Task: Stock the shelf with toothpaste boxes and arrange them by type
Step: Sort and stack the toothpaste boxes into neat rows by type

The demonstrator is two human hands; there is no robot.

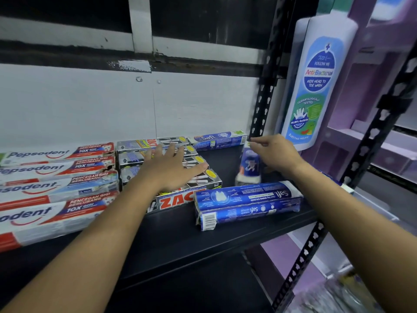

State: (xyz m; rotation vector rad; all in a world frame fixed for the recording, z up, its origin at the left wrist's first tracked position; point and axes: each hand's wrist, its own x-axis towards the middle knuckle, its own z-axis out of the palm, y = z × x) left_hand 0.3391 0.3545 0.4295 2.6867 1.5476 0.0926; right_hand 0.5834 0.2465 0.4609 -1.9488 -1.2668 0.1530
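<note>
The left hand (173,168), forearm nearest, lies flat with straight fingers on the Zact boxes (176,201) in the middle of the black shelf (171,240). Their long axes run left to right, like the Pepsodent boxes (56,184) beside them. The right hand (275,152) hovers loosely curled over a small upright pack (248,166) behind two Safi boxes (248,198) lying left-right; whether it pinches the pack is unclear.

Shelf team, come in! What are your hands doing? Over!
Left hand flat on Zact boxes. Right hand at upright Safi pack, grip unclear. Lying Safi box in front.
</note>
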